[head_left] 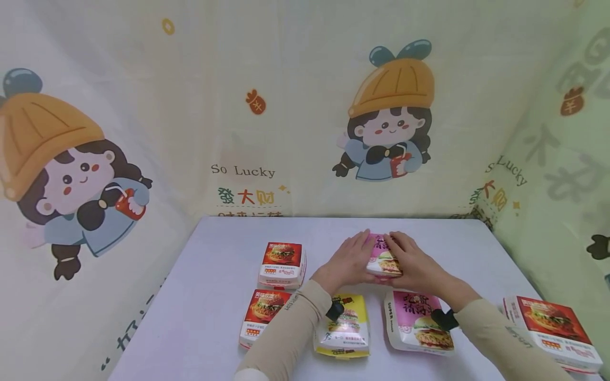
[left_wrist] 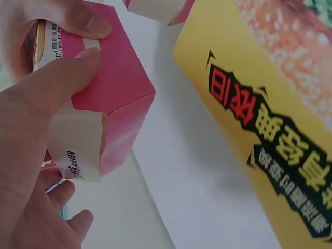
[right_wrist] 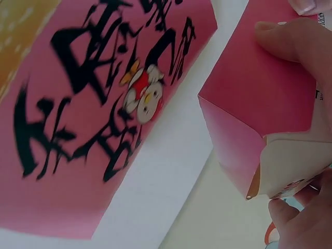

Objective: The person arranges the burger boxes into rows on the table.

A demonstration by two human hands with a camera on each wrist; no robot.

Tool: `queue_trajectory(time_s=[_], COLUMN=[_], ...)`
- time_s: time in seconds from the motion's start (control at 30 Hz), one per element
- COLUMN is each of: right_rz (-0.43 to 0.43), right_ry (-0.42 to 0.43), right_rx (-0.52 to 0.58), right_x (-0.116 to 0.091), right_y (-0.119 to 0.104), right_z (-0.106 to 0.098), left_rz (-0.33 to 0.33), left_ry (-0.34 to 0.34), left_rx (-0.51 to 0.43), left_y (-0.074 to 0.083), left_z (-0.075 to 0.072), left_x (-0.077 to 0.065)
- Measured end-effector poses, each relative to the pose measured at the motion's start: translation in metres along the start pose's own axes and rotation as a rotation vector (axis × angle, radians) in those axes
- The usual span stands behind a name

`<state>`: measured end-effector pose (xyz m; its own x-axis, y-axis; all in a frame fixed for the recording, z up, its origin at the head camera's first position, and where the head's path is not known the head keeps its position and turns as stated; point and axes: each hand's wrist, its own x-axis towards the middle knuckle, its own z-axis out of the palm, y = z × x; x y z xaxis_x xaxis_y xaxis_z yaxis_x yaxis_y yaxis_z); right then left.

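Between my two hands is a small pink and white burger box [head_left: 384, 260], near the far side of the table. My left hand [head_left: 347, 263] grips its left side, thumb on the pink near panel and fingers around the far side. From the right, my right hand [head_left: 421, 267] grips the same box in the same way. In the left wrist view, both thumbs press the pink panel [left_wrist: 116, 78] close to each other. Just nearer than the hands lie a yellow burger box [head_left: 347, 325] and a second pink burger box [head_left: 416, 323], under the wrists.
Two red-topped burger boxes, a far one [head_left: 282, 262] and a near one [head_left: 259, 312], lie to the left, the near one partly behind my left sleeve. Another red-topped box [head_left: 553, 330] lies at the table's right edge. A printed cloth [head_left: 305, 106] hangs behind the white table [head_left: 190, 317].
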<state>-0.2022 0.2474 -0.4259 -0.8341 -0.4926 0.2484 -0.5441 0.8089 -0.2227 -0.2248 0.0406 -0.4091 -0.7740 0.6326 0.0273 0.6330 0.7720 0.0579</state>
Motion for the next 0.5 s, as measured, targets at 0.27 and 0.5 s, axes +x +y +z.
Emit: queue_trajectory(time_s=[0.27,0.5], right_rz=[-0.047,-0.043], right_ry=[0.002,-0.017], right_rx=[0.015,0.017], right_x=[0.01,0.016], right_y=[-0.009,-0.017], right_z=[0.007,0.01], left_rz=[-0.044,-0.044], left_ry=[-0.044,-0.013], left_rx=[0.03,0.043], left_y=[-0.006,-0.014], left_z=[-0.004,-0.003], left_x=[-0.004,-0.008])
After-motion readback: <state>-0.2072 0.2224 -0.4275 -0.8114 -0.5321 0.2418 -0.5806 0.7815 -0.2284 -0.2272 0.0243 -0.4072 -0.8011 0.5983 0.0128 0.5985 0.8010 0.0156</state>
